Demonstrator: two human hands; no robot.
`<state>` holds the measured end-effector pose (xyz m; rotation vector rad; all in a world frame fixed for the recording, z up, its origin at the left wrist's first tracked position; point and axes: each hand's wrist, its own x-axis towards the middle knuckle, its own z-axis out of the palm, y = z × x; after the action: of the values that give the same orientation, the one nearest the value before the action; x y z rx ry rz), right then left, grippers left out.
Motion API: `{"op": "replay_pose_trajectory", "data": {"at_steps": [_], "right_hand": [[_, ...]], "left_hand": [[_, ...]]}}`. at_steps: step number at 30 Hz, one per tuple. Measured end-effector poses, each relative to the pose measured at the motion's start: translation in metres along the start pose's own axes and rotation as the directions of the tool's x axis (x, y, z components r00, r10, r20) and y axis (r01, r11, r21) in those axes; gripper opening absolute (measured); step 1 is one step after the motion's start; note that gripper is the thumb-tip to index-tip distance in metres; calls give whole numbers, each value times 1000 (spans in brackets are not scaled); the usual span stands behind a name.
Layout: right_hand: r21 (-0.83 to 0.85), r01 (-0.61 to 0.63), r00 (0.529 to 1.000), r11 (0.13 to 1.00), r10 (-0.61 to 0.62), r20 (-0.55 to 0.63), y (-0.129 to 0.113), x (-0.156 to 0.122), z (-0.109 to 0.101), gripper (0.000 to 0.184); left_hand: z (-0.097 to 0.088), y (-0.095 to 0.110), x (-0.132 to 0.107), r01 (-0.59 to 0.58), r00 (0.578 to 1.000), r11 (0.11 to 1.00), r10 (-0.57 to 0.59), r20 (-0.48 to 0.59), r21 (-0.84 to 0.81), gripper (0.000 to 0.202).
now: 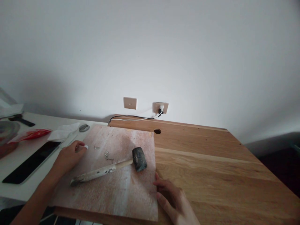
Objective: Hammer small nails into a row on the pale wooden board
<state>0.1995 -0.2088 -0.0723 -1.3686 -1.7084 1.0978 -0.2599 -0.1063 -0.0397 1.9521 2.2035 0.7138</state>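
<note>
A wooden board [114, 193] with a worn, whitish-brown face lies in front of me. Across it rests a rubber mallet [139, 159], its black head to the right and its paint-stained handle pointing left. Several small nails [107, 155] are scattered above the handle. My left hand [71, 156] is at the board's left edge, fingers curled and thumb close to the index finger; a white spot shows at the tip, and what it holds, if anything, is unclear. My right hand [174, 198] touches the board's right edge with fingertips, thumb and index finger apart.
Under the board are a wooden tabletop [211, 168] with a cable hole [157, 132] and a white table [9, 190]. On the left lie a black phone-like slab [31, 162], a tape roll [84, 127], white tissue [63, 132] and a red packet [35, 134]. Cables reach a wall socket [165, 107].
</note>
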Motion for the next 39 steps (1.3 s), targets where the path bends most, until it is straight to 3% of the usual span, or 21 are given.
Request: {"op": "replay_pose_trajectory", "data": {"at_steps": [3,8,20,24,28,34,39], "right_hand": [[94,9,999,995,-13,38,-5,9,7,48],[224,-73,996,972,81,-26,-2,16,7,55],[146,-73,997,987,72,14,-7,17,1,51],[53,-98,991,994,103,-88,1,13,-20,56],[-30,-157,963,987,146,-226,8,3,-50,54],[-181,-367,875,912,272,-401,33,-20,-103,53],[-321,-466,801,825,238,-550,60,-41,-152,47]], "left_hand": [[-4,5,0,113,992,989,-108,-60,98,31],[-10,10,-7,142,989,982,-137,-50,125,35],[-10,22,-9,195,976,960,-210,59,200,40],[-3,41,-10,226,947,942,-272,172,248,51],[5,77,-20,121,944,934,-213,252,336,48],[24,121,-44,-115,952,963,37,304,242,33],[51,141,-67,-238,935,971,229,271,2,27]]}}
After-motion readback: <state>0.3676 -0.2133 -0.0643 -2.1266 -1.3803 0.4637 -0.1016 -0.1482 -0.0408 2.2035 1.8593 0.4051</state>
